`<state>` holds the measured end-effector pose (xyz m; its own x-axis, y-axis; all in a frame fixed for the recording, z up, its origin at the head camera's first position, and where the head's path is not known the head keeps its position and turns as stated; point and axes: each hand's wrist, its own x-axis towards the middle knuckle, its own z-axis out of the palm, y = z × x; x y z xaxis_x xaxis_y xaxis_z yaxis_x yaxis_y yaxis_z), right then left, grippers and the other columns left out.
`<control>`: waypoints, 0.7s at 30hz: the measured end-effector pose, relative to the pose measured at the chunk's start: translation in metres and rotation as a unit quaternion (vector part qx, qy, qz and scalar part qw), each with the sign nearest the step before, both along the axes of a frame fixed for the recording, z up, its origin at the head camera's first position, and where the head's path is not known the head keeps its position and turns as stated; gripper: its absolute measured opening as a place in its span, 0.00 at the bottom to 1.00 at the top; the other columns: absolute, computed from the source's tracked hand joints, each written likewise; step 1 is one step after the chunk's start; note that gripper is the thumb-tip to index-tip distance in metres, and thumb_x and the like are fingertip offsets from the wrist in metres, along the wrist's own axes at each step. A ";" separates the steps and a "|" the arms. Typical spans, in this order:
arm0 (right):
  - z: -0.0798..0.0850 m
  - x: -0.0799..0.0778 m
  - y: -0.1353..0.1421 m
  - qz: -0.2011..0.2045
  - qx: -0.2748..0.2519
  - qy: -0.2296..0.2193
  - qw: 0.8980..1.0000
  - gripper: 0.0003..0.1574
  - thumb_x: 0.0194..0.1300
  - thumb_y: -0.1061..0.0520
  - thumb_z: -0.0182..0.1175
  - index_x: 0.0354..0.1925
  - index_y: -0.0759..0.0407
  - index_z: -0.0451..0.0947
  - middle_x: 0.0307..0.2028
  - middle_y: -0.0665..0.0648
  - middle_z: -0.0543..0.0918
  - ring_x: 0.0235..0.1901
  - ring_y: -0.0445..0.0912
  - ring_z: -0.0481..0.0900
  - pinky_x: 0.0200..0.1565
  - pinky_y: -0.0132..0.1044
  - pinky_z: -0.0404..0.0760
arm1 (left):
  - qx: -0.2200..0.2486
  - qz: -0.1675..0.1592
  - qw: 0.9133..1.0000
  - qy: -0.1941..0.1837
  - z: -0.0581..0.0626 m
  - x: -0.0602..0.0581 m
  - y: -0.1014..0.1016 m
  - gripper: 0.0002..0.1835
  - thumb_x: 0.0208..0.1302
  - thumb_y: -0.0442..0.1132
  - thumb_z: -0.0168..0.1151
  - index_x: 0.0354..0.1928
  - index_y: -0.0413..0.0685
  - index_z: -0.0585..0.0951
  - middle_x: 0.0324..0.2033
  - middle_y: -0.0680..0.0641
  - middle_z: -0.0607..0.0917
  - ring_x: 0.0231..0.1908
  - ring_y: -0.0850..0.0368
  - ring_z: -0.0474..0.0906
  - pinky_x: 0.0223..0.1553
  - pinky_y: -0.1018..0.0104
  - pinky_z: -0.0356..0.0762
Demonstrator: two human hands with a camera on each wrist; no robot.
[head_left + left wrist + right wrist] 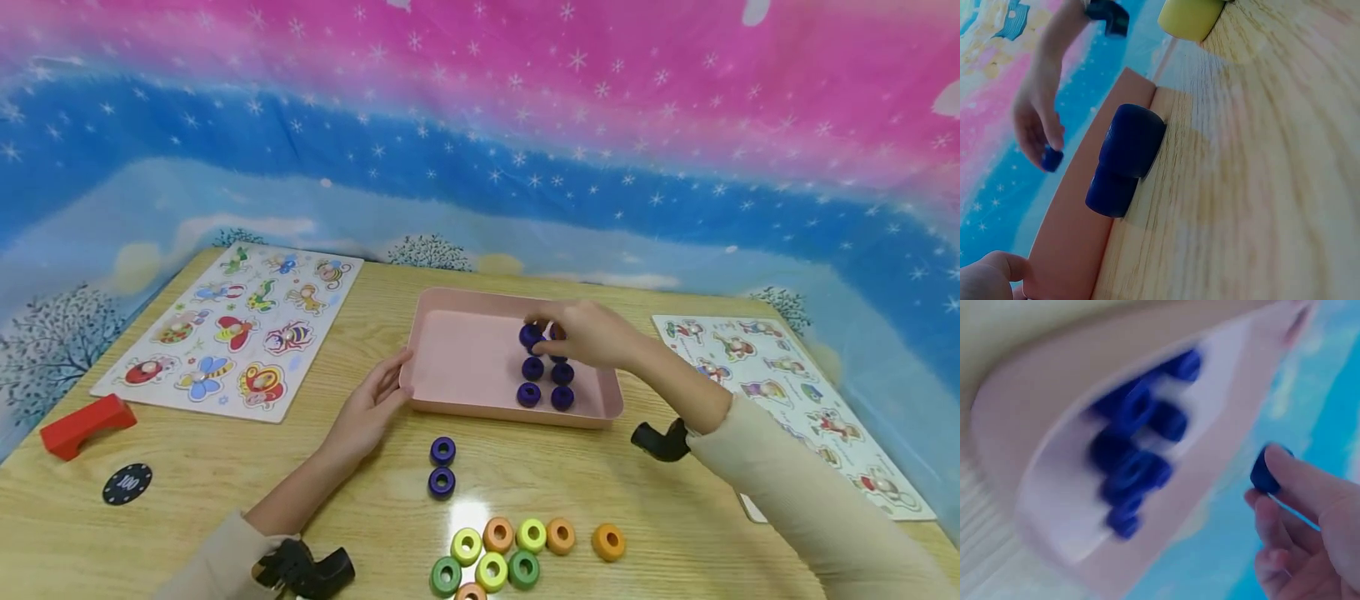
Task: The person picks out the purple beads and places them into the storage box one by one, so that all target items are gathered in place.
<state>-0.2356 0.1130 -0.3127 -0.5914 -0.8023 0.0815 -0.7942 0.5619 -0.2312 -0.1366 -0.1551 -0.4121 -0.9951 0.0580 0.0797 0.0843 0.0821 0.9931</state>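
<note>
A shallow pink tray [468, 358] lies on the table with several dark blue ring beads [532, 368] in two columns on its right side. Over those beads, my right hand [588, 333] pinches one more blue bead [1263, 474] between thumb and fingers; the right wrist view shows it raised above the tray. My left hand [367, 408] grips the tray's left end, thumb on the near side in the left wrist view. Two blue beads [442, 467] sit on the table in front of the tray.
Yellow, green and orange beads [492, 572] cluster at the near edge. Picture boards stand left [247, 333] and right [757, 350] of the tray. At far left lie a red block [88, 425] and a black chip [127, 484]. A patterned cloth [480, 150] hangs behind.
</note>
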 end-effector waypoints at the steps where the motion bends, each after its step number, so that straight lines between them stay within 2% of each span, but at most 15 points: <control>1: -0.002 -0.008 0.002 -0.024 0.004 0.003 1.000 0.21 0.51 0.56 0.60 0.44 0.60 0.73 0.32 0.52 0.77 0.30 0.43 0.74 0.28 0.32 0.74 | 0.000 0.000 1.000 0.002 0.000 0.000 0.000 0.24 0.59 0.32 0.48 0.59 0.46 0.61 0.59 0.50 0.58 0.57 0.56 0.54 0.54 0.70 0.56; 5: -0.015 -0.034 0.006 -0.088 0.024 -0.007 0.996 0.22 0.52 0.58 0.59 0.46 0.63 0.71 0.34 0.56 0.77 0.34 0.48 0.75 0.32 0.37 0.74 | 0.006 0.000 1.000 0.008 0.001 0.001 -0.001 0.24 0.58 0.31 0.48 0.59 0.44 0.61 0.59 0.49 0.57 0.57 0.55 0.55 0.53 0.73 0.57; 9: -0.026 -0.045 0.007 -0.110 0.055 0.003 0.992 0.21 0.52 0.58 0.59 0.46 0.63 0.72 0.35 0.57 0.77 0.34 0.49 0.75 0.33 0.39 0.75 | 0.013 -0.002 1.000 0.009 0.001 -0.001 0.000 0.25 0.58 0.30 0.48 0.59 0.43 0.60 0.59 0.48 0.57 0.57 0.55 0.56 0.52 0.75 0.58; 14: -0.033 -0.048 0.004 -0.116 0.103 0.034 0.987 0.20 0.53 0.56 0.58 0.45 0.60 0.73 0.36 0.57 0.78 0.35 0.48 0.75 0.34 0.40 0.75 | 0.018 -0.001 1.000 0.008 0.001 0.000 0.000 0.25 0.58 0.30 0.48 0.59 0.44 0.60 0.59 0.47 0.57 0.57 0.54 0.56 0.51 0.75 0.58; 21: -0.041 -0.047 0.001 -0.094 0.116 0.027 0.988 0.18 0.53 0.57 0.58 0.43 0.60 0.74 0.33 0.56 0.78 0.31 0.46 0.74 0.30 0.37 0.74 | 0.019 -0.001 1.000 0.008 0.001 0.000 0.000 0.24 0.58 0.30 0.48 0.58 0.44 0.61 0.59 0.48 0.57 0.57 0.54 0.56 0.51 0.75 0.59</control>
